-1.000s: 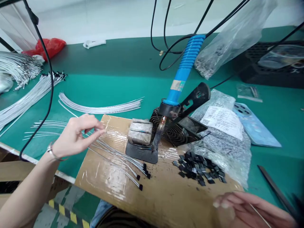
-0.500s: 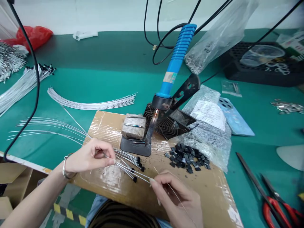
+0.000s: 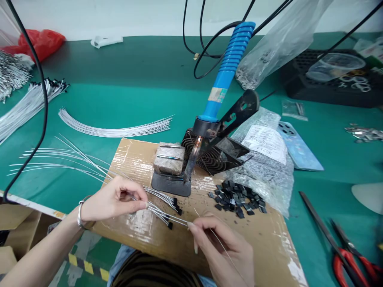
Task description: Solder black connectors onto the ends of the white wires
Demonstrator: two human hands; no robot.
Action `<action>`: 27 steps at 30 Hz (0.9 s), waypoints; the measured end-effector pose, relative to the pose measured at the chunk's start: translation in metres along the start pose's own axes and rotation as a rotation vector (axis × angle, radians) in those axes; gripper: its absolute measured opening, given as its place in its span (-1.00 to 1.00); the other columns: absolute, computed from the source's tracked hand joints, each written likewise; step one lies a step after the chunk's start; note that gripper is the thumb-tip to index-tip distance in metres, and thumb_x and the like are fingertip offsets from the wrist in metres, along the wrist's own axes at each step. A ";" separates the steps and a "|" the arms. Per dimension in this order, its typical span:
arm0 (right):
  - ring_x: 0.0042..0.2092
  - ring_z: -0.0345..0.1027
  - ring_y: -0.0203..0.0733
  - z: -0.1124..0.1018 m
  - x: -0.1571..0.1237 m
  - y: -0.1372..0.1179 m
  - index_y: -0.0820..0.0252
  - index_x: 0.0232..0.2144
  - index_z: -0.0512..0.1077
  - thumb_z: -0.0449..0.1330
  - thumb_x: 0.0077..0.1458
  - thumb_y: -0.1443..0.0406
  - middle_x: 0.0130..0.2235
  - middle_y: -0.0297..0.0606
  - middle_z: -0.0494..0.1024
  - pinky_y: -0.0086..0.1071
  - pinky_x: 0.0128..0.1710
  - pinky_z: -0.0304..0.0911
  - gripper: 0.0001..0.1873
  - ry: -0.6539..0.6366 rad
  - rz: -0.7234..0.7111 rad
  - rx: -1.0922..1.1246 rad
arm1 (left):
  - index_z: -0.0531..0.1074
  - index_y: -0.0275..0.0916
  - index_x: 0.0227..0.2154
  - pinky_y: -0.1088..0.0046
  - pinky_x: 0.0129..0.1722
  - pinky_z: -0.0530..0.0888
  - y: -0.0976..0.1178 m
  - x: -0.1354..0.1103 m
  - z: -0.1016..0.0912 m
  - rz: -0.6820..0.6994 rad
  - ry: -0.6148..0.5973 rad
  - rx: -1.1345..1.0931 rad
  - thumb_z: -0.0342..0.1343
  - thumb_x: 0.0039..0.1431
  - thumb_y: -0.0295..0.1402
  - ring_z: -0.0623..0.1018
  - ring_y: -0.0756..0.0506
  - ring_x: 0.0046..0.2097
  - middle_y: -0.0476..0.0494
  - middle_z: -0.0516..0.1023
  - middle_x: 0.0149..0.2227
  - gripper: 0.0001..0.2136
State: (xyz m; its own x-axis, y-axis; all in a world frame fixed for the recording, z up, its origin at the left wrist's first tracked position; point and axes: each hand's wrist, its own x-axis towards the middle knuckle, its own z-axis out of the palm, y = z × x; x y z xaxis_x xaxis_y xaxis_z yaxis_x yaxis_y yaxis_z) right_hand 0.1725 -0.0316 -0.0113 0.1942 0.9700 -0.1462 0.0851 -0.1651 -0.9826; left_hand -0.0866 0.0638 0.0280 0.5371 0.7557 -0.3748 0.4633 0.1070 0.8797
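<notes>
My left hand (image 3: pixel 116 198) pinches a bunch of thin white wires (image 3: pixel 89 165) with black tips (image 3: pixel 176 205) that lie across a taped cardboard sheet (image 3: pixel 215 235). My right hand (image 3: pixel 223 249) sits at the near edge of the cardboard, fingers closed on a single thin wire (image 3: pixel 206 227) that touches the bunch's end. Just behind stands a blue-handled soldering iron (image 3: pixel 223 79) in its black stand (image 3: pixel 170 185), with a grey sponge block (image 3: pixel 169 158). A heap of small black parts (image 3: pixel 237 197) lies to the right of the stand.
More white wires (image 3: pixel 116 129) curve on the green table (image 3: pixel 134 87), with bundles (image 3: pixel 24 105) at the far left. A small fan (image 3: pixel 209 157), plastic bags of parts (image 3: pixel 266 159), a phone (image 3: pixel 299 147), red-handled scissors (image 3: pixel 350 251), a black tray (image 3: pixel 335 81) and hanging black cables (image 3: pixel 42 99) surround the work.
A second ago my left hand hovered above the wires and my right hand was at the lower right. Both came in to the bunch, and have barely moved in the last half second.
</notes>
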 end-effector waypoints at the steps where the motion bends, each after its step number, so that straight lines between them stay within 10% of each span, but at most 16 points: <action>1: -0.50 0.22 -0.30 0.000 0.000 0.001 0.09 -0.56 0.53 0.36 0.22 0.20 -0.56 -0.42 0.39 -0.41 -0.47 0.10 -0.69 -0.008 -0.030 -0.009 | 0.59 -0.30 -0.42 0.48 -0.52 0.24 0.001 -0.001 0.000 0.002 0.000 0.037 0.21 0.30 -0.20 0.34 -0.02 -0.51 -0.10 0.52 -0.52 -0.72; 9: -0.49 0.24 -0.32 0.002 0.000 0.007 0.07 -0.45 0.54 0.31 0.31 0.30 -0.52 -0.44 0.39 -0.44 -0.47 0.11 -0.77 -0.072 -0.238 -0.102 | 0.57 -0.18 0.00 0.38 -0.22 0.47 0.029 -0.007 0.052 0.156 0.120 0.305 0.18 0.39 -0.34 0.58 -0.10 -0.30 -0.11 0.70 -0.22 -0.81; 13: -0.48 0.27 -0.30 0.003 0.000 0.008 0.08 -0.43 0.55 0.30 0.32 0.30 -0.51 -0.43 0.39 -0.42 -0.45 0.14 -0.78 -0.069 -0.264 -0.118 | 0.51 -0.20 -0.18 0.39 -0.24 0.43 0.030 -0.004 0.081 0.197 0.170 0.278 0.05 0.43 -0.43 0.56 -0.12 -0.26 -0.09 0.63 -0.30 -0.87; 22: -0.50 0.30 -0.26 0.003 0.004 0.012 0.09 -0.38 0.70 0.34 0.32 0.15 -0.51 -0.34 0.45 -0.39 -0.47 0.23 -0.75 0.011 -0.069 0.053 | 0.47 -0.20 -0.35 0.44 -0.42 0.32 0.025 0.013 0.083 -0.032 0.164 -0.058 0.12 0.36 -0.30 0.42 -0.06 -0.42 -0.03 0.50 -0.45 -0.84; 27: -0.44 0.48 -0.17 -0.010 0.012 0.024 0.07 -0.18 0.77 -0.02 0.47 -0.11 -0.39 -0.18 0.59 -0.35 -0.49 0.45 -0.35 -0.006 -0.023 0.379 | 0.46 -0.22 -0.37 0.47 -0.47 0.23 0.025 0.016 0.080 -0.089 0.214 -0.178 0.17 0.30 -0.30 0.35 -0.01 -0.46 0.04 0.42 -0.49 -0.85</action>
State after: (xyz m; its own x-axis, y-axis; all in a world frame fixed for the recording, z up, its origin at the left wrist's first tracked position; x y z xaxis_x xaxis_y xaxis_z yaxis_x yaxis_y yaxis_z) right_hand 0.1865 -0.0258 -0.0360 0.1906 0.9740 -0.1229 -0.2781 -0.0665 -0.9583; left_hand -0.0100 0.0270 0.0204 0.3303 0.8550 -0.3998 0.3607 0.2770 0.8906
